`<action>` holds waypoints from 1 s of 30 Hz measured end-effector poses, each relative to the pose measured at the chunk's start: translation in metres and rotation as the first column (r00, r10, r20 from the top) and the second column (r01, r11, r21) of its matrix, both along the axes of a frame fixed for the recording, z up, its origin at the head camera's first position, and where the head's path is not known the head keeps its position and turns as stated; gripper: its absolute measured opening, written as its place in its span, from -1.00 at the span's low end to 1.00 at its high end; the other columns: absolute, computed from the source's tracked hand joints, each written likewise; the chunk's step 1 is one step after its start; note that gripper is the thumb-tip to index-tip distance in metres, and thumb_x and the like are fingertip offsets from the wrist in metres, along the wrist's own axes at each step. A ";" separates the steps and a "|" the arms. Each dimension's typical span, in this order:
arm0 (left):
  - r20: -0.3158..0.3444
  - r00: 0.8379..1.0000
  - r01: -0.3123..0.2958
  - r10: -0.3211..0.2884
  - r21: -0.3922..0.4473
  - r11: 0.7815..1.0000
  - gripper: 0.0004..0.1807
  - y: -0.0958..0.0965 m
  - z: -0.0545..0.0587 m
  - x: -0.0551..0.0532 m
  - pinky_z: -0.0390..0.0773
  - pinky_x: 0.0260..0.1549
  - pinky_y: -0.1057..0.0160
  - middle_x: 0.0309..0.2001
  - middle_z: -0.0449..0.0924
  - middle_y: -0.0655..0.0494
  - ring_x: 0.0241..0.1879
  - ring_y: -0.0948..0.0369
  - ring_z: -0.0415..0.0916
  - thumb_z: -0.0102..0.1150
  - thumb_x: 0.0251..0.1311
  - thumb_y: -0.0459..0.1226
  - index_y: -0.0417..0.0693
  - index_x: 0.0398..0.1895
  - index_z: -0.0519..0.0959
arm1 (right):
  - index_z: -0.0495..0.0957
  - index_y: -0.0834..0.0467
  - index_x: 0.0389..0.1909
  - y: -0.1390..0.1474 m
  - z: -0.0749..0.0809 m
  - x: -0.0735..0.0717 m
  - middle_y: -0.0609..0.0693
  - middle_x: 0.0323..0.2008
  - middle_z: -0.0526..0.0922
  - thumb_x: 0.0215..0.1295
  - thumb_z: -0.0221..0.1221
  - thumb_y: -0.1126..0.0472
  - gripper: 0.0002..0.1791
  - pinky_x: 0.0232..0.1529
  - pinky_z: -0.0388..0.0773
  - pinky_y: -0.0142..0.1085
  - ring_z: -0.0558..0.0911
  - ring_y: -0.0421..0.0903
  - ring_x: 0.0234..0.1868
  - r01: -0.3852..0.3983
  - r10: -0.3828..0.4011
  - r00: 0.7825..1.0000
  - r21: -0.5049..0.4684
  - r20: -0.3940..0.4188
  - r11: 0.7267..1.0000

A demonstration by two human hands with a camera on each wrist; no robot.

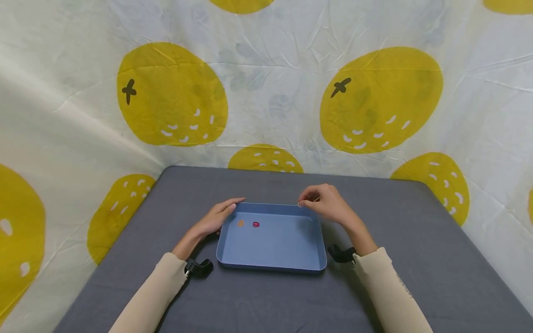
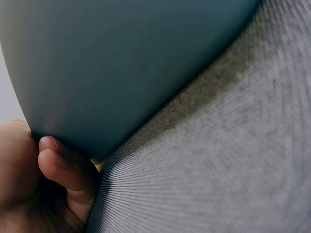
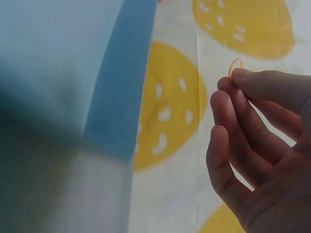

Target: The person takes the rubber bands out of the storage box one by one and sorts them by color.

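On the table lies a shallow blue rectangular tray [image 1: 270, 245]. My left hand [image 1: 216, 216] grips its far left corner, the thumb by the rim. In the left wrist view, curled fingers [image 2: 65, 172] lie against the outside of the tray wall [image 2: 136, 73]. Over the far right part of the rim, my right hand [image 1: 326, 203] pinches a thin orange rubber band [image 3: 236, 59] between thumb and index finger, the loop standing up from the fingertips. Inside the tray, toward its far left, lie an orange rubber band [image 1: 240, 223] and a red one [image 1: 256, 225], a little apart.
A dark grey cloth [image 1: 258, 300] covers the table under the tray. Behind and around it hangs a pale curtain [image 1: 275, 92] with large yellow fruit prints. Black wrist cameras [image 1: 341, 254] sit below both hands, near the tray's sides.
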State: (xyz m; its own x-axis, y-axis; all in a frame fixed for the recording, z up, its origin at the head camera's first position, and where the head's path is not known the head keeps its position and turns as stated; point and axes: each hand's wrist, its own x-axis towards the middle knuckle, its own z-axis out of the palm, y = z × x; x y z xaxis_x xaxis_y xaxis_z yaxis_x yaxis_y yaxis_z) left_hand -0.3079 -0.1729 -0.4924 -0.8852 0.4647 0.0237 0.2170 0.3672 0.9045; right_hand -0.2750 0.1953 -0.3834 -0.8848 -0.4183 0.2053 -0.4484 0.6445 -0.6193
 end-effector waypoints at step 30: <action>0.022 1.000 -0.002 0.002 -0.001 1.000 -0.49 0.000 0.001 0.001 0.43 -0.78 0.19 0.46 0.38 -0.13 -0.79 0.19 0.28 -0.23 0.66 0.03 0.26 0.57 0.32 | 0.77 0.21 -0.24 0.118 -0.050 -0.004 0.08 -0.32 0.79 0.38 0.27 0.30 -0.89 -0.36 0.52 -0.29 0.62 -0.14 -0.38 0.135 -0.155 0.971 0.118 0.183 0.984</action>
